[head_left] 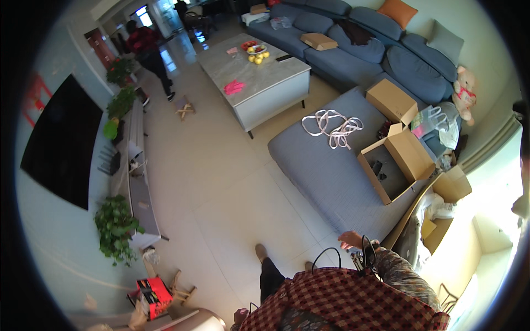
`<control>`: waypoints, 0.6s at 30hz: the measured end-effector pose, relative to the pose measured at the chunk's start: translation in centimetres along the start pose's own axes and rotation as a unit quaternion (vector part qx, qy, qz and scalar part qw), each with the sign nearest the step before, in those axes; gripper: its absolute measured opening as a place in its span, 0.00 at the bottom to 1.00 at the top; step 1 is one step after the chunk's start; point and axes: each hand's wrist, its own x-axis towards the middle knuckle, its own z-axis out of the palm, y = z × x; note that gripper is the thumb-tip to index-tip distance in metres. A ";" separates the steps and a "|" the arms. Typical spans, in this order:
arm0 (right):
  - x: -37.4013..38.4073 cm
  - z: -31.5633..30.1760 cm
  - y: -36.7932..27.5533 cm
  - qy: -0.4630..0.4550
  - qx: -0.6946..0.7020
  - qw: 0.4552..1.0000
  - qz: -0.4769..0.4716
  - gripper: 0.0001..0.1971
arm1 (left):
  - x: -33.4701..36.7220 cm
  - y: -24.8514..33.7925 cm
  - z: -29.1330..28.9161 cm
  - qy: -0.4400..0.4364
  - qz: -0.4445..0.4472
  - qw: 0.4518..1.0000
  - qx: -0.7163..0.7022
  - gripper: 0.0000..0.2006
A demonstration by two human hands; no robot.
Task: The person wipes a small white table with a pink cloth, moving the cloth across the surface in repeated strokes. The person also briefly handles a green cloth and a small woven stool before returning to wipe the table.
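Note:
My right hand [350, 240] hangs beside the near end of the grey sofa chaise [303, 165], its fingers loosely stretched and nothing seen in them. Low in the picture, my left hand [241, 315] shows only in small part beside the checked garment; its fingers are hard to make out. On the chaise lie a tangled pale strap [334, 128] and an open cardboard box [381, 190] with small dark items inside. A further carton [391, 101] stands behind it. Close to my right arm is a large open carton [450, 190] with plastic wrapping.
A grey coffee table [221, 58] holds yellow fruit [258, 58] and pink gloves [234, 87]. At left are a TV cabinet [144, 207], a leafy plant [117, 225] and a red box [156, 295]. A small wooden stool [184, 107] stands near another person [149, 49], far left.

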 end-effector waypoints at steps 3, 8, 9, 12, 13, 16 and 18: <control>-0.2 -1.1 2.8 0.053 -0.091 0.994 -0.036 0.14 | 8.9 3.4 -2.9 -0.069 0.023 0.995 0.063 0.06; -3.1 3.8 6.1 0.153 0.023 0.980 0.128 0.14 | 26.3 13.4 -12.4 -0.151 0.110 0.973 0.138 0.07; -2.9 5.8 5.6 0.160 0.080 0.974 0.142 0.14 | 29.8 15.9 -14.0 -0.160 0.139 0.963 0.167 0.07; -0.9 11.7 2.9 0.159 0.209 0.951 0.161 0.14 | 39.2 23.4 -17.6 -0.182 0.154 0.952 0.192 0.08; 0.1 13.3 1.9 0.156 0.236 0.946 0.158 0.14 | 41.6 26.0 -17.8 -0.170 0.135 0.967 0.130 0.07; 3.2 16.8 -0.8 0.161 0.300 0.929 0.146 0.14 | 49.0 34.7 -16.2 -0.157 0.097 0.980 0.072 0.08; 5.3 17.6 -2.6 0.171 0.319 0.923 0.131 0.14 | 52.7 40.0 -13.7 -0.160 0.113 0.978 0.077 0.07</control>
